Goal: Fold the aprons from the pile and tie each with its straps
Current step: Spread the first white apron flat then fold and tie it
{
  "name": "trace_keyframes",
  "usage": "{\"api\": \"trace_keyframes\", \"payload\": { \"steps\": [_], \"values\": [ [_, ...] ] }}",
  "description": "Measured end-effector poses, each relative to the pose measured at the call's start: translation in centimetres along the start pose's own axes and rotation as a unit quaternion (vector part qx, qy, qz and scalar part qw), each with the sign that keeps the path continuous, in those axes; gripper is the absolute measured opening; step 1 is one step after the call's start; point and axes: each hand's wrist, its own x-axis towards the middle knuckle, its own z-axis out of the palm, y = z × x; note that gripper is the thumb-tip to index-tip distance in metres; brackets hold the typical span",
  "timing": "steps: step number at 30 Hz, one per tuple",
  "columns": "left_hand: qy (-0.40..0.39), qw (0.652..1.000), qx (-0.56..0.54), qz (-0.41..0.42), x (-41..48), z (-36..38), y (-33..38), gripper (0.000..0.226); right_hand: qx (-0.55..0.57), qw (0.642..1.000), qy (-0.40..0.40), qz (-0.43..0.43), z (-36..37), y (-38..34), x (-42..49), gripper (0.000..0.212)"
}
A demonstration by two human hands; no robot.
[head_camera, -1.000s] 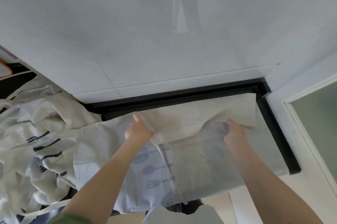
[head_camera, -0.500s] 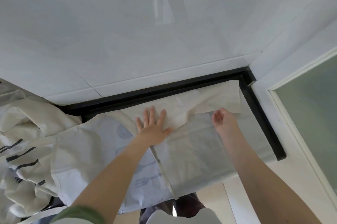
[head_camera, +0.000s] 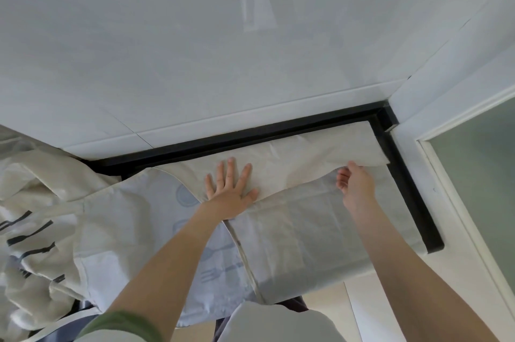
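Observation:
A cream apron (head_camera: 301,233) printed with pale cutlery lies spread on the black counter (head_camera: 407,196), its far part folded toward me as a flap (head_camera: 320,155). My left hand (head_camera: 231,188) presses flat on that flap, fingers spread. My right hand (head_camera: 354,185) holds the flap's near edge by the right corner, fingers curled under the cloth. The pile of aprons (head_camera: 36,219), cream with dark cutlery prints, is heaped at the left. I see no straps on the spread apron.
White tiled wall (head_camera: 223,49) rises right behind the counter's black back edge. A white door frame with frosted glass (head_camera: 479,180) stands at the right. The apron's near edge hangs over the counter front toward my body.
My left hand let go of the flap and now lies flat on it. The flap came down onto the apron. My right hand still holds its edge near the right corner.

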Motion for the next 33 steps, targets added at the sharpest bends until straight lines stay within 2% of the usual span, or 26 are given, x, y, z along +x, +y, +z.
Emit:
{"api": "trace_keyframes", "payload": {
  "steps": [3, 5, 6, 7, 8, 10, 11, 12, 13, 14, 18, 20, 22, 24, 26, 30, 31, 33],
  "values": [
    [0.001, 1.000, 0.008, 0.003, 0.1, -0.2, -0.3, 0.076, -0.023, 0.997, 0.067, -0.039, -2.0, -0.2, 0.8, 0.022],
    [0.007, 1.000, 0.016, 0.007, 0.4, -0.2, -0.4, 0.080, -0.093, 0.985, 0.116, -0.092, -3.1, 0.0, 0.8, 0.010],
    [0.011, 1.000, 0.021, 0.010, 0.6, -0.4, -0.4, 0.082, -0.154, 0.969, 0.140, -0.134, -3.2, 0.2, 0.6, 0.014],
    [0.014, 1.000, 0.025, 0.013, 0.7, -0.5, -0.5, 0.083, -0.231, 0.943, 0.152, -0.186, -3.1, 0.5, 0.3, 0.035],
    [0.017, 0.999, 0.026, 0.015, 0.7, -0.7, -0.6, 0.084, -0.311, 0.906, 0.125, -0.260, -2.7, 0.9, -0.2, 0.052],
    [0.021, 0.999, 0.026, 0.018, 1.0, -1.0, -0.7, 0.086, -0.493, 0.780, -0.027, -0.386, -1.5, 2.3, -1.3, 0.062],
    [0.024, 0.999, 0.027, 0.019, 1.1, -1.1, -0.7, 0.087, -0.577, 0.708, -0.107, -0.393, -0.9, 3.6, -1.6, 0.062],
    [0.028, 0.999, 0.026, 0.020, 1.2, -1.1, -0.8, 0.087, -0.649, 0.647, -0.168, -0.363, -0.4, 4.8, -1.7, 0.062],
    [0.034, 0.999, 0.023, 0.024, 1.2, -1.1, -0.8, 0.088, -0.702, 0.604, -0.198, -0.321, -0.1, 6.0, -1.6, 0.063],
    [0.044, 0.998, 0.016, 0.029, 1.2, -1.0, -0.8, 0.087, -0.730, 0.581, -0.204, -0.296, -0.1, 6.8, -1.6, 0.063],
    [0.137, 0.989, -0.017, 0.045, 0.5, -0.1, -1.6, 0.074, -0.749, 0.564, -0.179, -0.298, -0.1, 7.1, -1.9, 0.065],
    [0.232, 0.972, -0.039, 0.029, -0.6, 1.1, -2.2, 0.061, -0.744, 0.559, -0.152, -0.333, -0.3, 7.1, -2.7, 0.066],
    [0.287, 0.955, -0.075, 0.004, -2.2, 2.2, -2.6, 0.050, -0.713, 0.564, -0.130, -0.395, 0.1, 7.8, -4.5, 0.066],
    [0.296, 0.950, -0.098, -0.001, -3.7, 3.4, -3.2, 0.045, -0.685, 0.567, -0.152, -0.431, 1.0, 8.8, -6.7, 0.060],
    [0.293, 0.950, -0.106, 0.002, -4.7, 4.5, -3.9, 0.043, -0.686, 0.567, -0.192, -0.414, 2.2, 10.2, -8.6, 0.056],
    [0.269, 0.953, -0.136, 0.010, -5.8, 5.3, -4.9, 0.048, -0.656, 0.627, -0.189, -0.376, 4.1, 12.3, -11.5, 0.055],
    [0.268, 0.952, -0.147, 0.011, -6.2, 5.3, -5.1, 0.048, -0.656, 0.628, -0.195, -0.371, 4.4, 12.8, -12.1, 0.055],
    [0.265, 0.947, -0.182, 0.016, -7.2, 5.6, -5.5, 0.045, -0.675, 0.606, -0.226, -0.356, 4.5, 13.9, -13.4, 0.055]
  ]
}}
